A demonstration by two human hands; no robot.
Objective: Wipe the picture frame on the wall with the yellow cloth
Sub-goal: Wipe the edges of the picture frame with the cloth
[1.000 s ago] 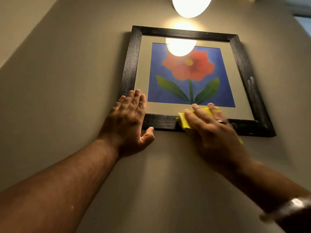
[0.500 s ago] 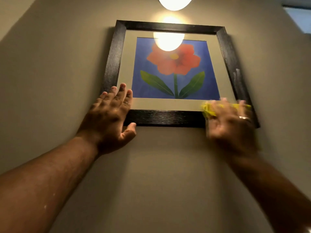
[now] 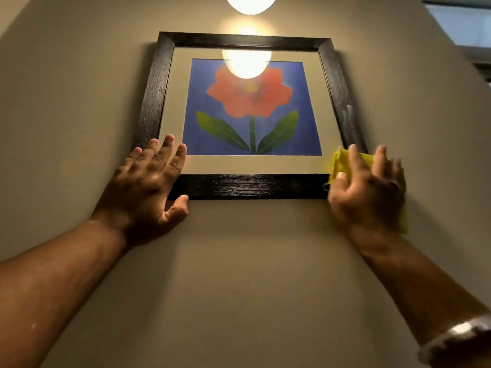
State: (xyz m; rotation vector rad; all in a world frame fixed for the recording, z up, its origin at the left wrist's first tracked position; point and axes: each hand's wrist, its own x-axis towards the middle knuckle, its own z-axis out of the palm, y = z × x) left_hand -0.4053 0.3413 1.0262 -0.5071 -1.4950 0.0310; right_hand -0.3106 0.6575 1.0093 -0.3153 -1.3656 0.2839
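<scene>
A black picture frame (image 3: 249,185) hangs on the beige wall, holding a red flower print on blue with a cream mat. My left hand (image 3: 144,185) lies flat over the frame's lower left corner, fingers spread, thumb under the bottom edge. My right hand (image 3: 368,191) presses the yellow cloth (image 3: 341,162) against the lower right corner, which it hides. The cloth shows above my thumb and below my palm. A pale smudge marks the frame's right side.
A glowing round lamp (image 3: 251,2) hangs above the frame and reflects in its glass. A window edge (image 3: 463,22) shows at the top right. Bare beige wall (image 3: 252,274) stretches below and to both sides of the frame.
My right hand slid the cloth rightward along the bottom edge, from the middle to the lower right corner. My left hand stayed on the lower left corner.
</scene>
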